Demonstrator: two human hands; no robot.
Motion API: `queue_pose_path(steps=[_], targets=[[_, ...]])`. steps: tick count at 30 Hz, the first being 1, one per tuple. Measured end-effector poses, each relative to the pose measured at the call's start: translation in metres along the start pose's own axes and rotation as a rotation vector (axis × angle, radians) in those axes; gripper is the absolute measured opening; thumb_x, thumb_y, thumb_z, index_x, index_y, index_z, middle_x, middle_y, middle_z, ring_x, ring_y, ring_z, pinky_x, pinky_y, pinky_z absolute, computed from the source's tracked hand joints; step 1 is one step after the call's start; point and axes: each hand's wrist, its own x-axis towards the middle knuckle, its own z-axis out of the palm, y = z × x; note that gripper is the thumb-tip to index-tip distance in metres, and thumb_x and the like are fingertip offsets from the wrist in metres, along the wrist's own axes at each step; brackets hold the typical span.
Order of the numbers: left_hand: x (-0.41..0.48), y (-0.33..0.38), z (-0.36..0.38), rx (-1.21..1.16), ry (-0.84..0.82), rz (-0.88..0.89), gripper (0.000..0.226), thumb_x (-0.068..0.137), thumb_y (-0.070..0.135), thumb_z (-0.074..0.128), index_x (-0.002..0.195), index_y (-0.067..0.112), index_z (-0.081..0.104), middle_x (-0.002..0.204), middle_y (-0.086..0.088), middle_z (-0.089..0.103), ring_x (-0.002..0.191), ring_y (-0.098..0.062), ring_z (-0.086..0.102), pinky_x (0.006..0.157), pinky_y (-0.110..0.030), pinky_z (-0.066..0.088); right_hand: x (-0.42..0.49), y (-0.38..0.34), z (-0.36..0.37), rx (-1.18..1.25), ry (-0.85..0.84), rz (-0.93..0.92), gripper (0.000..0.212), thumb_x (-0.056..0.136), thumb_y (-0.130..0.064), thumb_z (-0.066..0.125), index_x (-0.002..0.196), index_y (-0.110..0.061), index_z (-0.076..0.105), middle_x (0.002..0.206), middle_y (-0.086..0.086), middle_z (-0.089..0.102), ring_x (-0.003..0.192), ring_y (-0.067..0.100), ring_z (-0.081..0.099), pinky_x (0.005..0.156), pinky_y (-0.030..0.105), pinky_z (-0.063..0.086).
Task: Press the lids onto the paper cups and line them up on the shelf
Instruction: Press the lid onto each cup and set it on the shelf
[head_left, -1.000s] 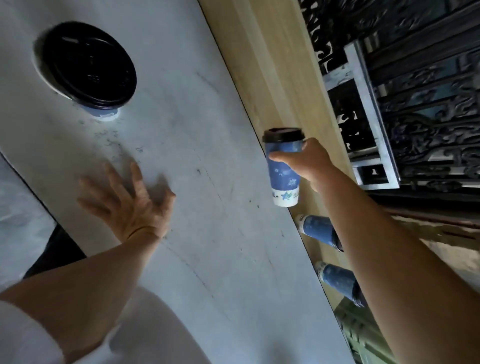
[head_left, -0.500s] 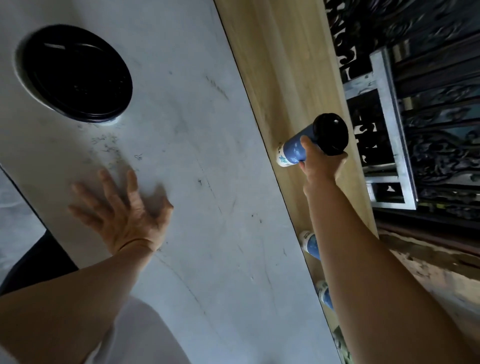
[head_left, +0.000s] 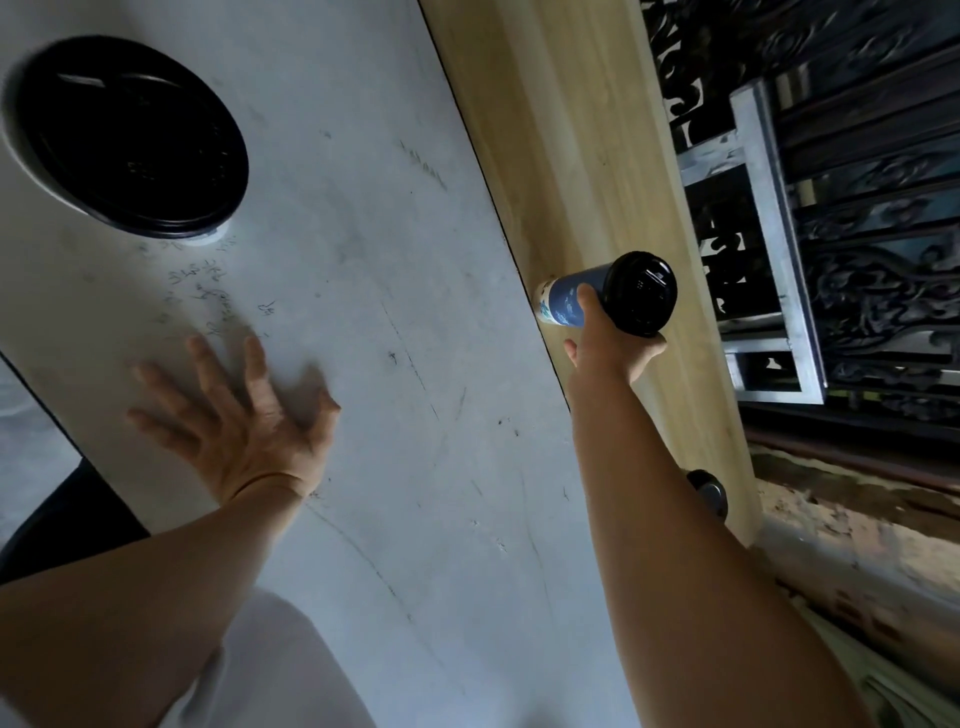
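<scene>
One held cup (head_left: 565, 300); second cup (head_left: 707, 492) half-hidden behind forearm (head_left: 665, 530).

White table (head_left: 363, 260) bears 1 lidded cup (head_left: 130, 140); wooden shelf (head_left: 571, 130), 1 half-hidden cup (head_left: 707, 492).

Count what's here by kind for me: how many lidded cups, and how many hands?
Lidded paper cups: 3 (table cup, held cup, shelf cup mostly hidden behind the arm)
Hands: 2 (left hand flat on the table, right hand gripping the held cup)
Total: 5
</scene>
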Motion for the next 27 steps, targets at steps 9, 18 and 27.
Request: queue_pose_path(steps=[9,18,27], targets=[[0.001,-0.002,0.001,-0.027,0.012,0.003,0.092,0.082,0.07,0.048,0.156,0.025,0.019,0.165,-0.022,0.005,0.146,-0.059,-0.005,0.111,-0.076,-0.004,-0.007,0.003,0.001,0.055,-0.086,0.112,0.078,0.063,-0.02,0.09,0.112,-0.028,0.03,0.13,0.005,0.047,0.115,0.029,0.058,0.047,0.027,0.059],[0.003,-0.006,0.004,-0.007,0.039,0.041,0.088,0.085,0.069,0.044,0.158,0.024,0.022,0.166,-0.02,0.01,0.146,-0.058,0.001,0.112,-0.065,-0.018,-0.07,0.062,-0.018,-0.322,-0.194,-0.081,0.063,0.078,-0.027,0.074,0.132,-0.032,0.042,0.122,0.012,0.057,0.094,0.028,0.061,0.086,0.045,0.056],[0.002,-0.009,-0.011,-0.086,-0.053,0.062,0.082,0.091,0.067,0.038,0.159,0.028,0.015,0.168,-0.014,-0.001,0.149,-0.05,-0.01,0.115,-0.066,-0.013,-0.173,0.162,-0.018,-0.952,-0.5,-0.476,0.078,0.095,-0.045,0.06,0.158,-0.041,0.013,0.166,0.01,-0.007,0.149,0.04,0.003,0.109,0.062,0.038]])
